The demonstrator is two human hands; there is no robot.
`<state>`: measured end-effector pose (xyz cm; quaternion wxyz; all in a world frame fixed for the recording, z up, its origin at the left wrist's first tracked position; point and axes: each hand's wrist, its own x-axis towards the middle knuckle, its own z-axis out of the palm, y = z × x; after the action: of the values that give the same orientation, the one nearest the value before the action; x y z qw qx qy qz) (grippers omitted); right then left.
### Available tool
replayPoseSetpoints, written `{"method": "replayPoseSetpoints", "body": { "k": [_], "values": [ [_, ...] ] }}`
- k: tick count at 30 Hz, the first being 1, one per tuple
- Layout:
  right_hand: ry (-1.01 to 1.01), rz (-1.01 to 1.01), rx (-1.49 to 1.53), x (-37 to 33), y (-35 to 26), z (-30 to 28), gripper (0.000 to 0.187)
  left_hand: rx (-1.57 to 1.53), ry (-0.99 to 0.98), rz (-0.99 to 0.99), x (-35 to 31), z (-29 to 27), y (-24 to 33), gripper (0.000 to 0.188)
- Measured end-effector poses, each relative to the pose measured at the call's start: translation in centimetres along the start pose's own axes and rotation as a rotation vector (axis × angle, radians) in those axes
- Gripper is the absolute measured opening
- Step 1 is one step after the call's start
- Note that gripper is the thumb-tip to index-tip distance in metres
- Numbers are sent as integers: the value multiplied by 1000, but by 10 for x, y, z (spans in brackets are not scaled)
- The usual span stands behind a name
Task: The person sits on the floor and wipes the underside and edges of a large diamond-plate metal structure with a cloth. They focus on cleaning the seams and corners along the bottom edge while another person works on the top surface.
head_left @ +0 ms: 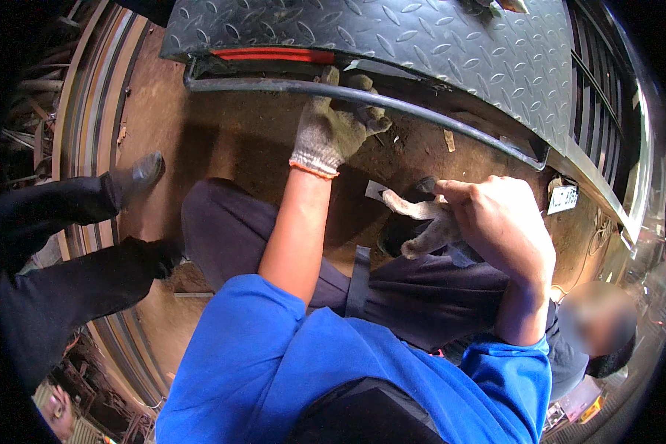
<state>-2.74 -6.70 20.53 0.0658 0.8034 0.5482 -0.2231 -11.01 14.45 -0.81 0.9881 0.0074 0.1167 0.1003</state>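
My left hand (328, 135) wears a grey knitted work glove with an orange hem. It reaches up to the bent metal bar (266, 86) under the plate's edge. Its fingers are apart, some showing beyond the bar, and I see nothing held in them. A pale strip (386, 70) lies along the edge just past those fingertips. My bare right hand (502, 222) is closed on a second work glove (431, 222), which hangs limp with its fingers pointing left. A small grey piece of tape or paper (374, 191) shows beside one glove fingertip.
Above the bar spreads a grey diamond-plate metal sheet (481, 59) with a red strip (274, 55) on its edge. Another person's dark-trousered legs (74, 207) stand at left near long metal profiles (96, 111). A second person (573, 355) is at lower right, below a hanging plate (562, 198).
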Motion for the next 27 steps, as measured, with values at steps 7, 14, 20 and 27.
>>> {"method": "replayPoseSetpoints", "body": {
  "k": [7,14,20,27],
  "values": [
    [-62,67,2,0,-6,-6,23,-59,-167,-16,15,-2,0,41],
    [-71,49,12,-3,-2,-5,22,-97,-191,143,21,21,-22,33],
    [-72,46,18,-6,-1,-7,22,-117,-264,239,26,18,-39,32],
    [-82,-7,10,-8,-1,-7,19,-208,-68,238,24,0,-77,39]
  ]
}}
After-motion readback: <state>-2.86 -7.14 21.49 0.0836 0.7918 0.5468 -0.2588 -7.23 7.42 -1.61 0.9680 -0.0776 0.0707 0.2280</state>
